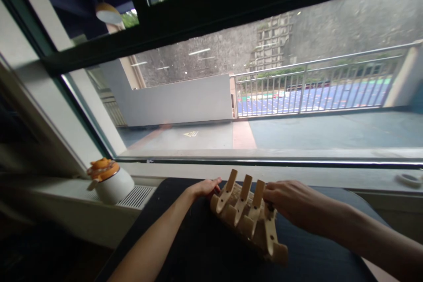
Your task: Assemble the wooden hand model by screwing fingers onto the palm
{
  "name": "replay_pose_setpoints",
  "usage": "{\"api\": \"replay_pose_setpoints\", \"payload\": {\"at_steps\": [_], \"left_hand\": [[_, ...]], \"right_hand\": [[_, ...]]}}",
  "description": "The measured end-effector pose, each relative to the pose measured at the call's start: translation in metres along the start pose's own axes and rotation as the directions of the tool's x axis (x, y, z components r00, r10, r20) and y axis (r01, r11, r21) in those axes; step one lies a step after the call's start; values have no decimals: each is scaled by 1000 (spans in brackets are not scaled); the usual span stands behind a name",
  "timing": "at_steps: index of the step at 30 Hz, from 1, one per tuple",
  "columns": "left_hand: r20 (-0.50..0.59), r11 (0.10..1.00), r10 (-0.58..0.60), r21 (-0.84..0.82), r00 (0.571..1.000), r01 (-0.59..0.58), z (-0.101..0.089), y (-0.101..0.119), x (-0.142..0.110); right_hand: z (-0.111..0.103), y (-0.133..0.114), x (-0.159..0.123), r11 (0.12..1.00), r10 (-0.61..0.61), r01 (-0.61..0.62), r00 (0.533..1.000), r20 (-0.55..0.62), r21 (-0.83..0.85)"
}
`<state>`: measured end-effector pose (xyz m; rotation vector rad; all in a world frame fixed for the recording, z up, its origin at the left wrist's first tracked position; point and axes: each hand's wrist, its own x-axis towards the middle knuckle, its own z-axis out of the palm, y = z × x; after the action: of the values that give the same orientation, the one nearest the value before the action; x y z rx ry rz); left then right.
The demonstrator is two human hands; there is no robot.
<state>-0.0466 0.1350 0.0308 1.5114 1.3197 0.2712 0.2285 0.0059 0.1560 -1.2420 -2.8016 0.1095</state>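
Observation:
A wooden hook rack (241, 209) rests on the dark table, tilted across its top. Several pale, rounded wooden hooks with dark screw holes stand out from its rough brown board. At its far left end is my left hand (208, 187), fingers curled round the edge and partly hidden behind it. My right hand (280, 194) is closed at the upper end of the rightmost hook (271, 231). Something small and dark shows just under those fingers, but what they pinch is hidden.
The dark table (185, 238) stands against the windowsill (145, 168). A white pot with an orange lid (114, 185) sits on the ledge at left, beside a vent grille (137, 196). A roll of tape (409, 179) lies on the sill at right. Beyond the glass runs a railing (304, 90).

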Motion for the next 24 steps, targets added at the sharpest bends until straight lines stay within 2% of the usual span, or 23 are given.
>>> {"api": "replay_pose_setpoints", "payload": {"at_steps": [3,5,7,9,11,12,14,16,19,22,24], "left_hand": [[101,996,-65,75,993,57,-1,-10,-45],[148,991,-89,116,985,72,-8,-10,-72],[83,991,-34,135,996,23,-19,-4,-86],[-52,988,82,133,995,-74,-28,8,-84],[-164,979,193,104,967,-178,-28,19,-69],[-186,971,235,84,954,-223,-24,24,-59],[-162,959,284,34,945,-282,-10,28,-40],[-101,956,289,-16,952,-292,6,25,-28],[-31,960,275,-38,961,-276,21,12,-32],[-6,964,264,-14,965,-264,18,0,-49],[-29,965,261,23,965,-260,9,-1,-59]], "right_hand": [[-1,3,1,1000,-13,13,1000,25,3],[-1,5,4,1000,-17,18,999,33,-12],[-2,7,6,1000,-18,18,999,40,-16],[-3,9,8,1000,-9,9,999,46,4],[-4,9,10,1000,10,-11,999,48,18],[-4,9,11,1000,23,-24,999,47,14],[-4,8,12,999,50,-49,998,38,-9],[-3,7,12,998,55,-54,998,25,-17],[-1,4,11,999,36,-35,999,13,-14],[-1,2,10,999,32,-32,999,18,-43],[-2,1,11,998,37,-35,999,39,-57]]}}
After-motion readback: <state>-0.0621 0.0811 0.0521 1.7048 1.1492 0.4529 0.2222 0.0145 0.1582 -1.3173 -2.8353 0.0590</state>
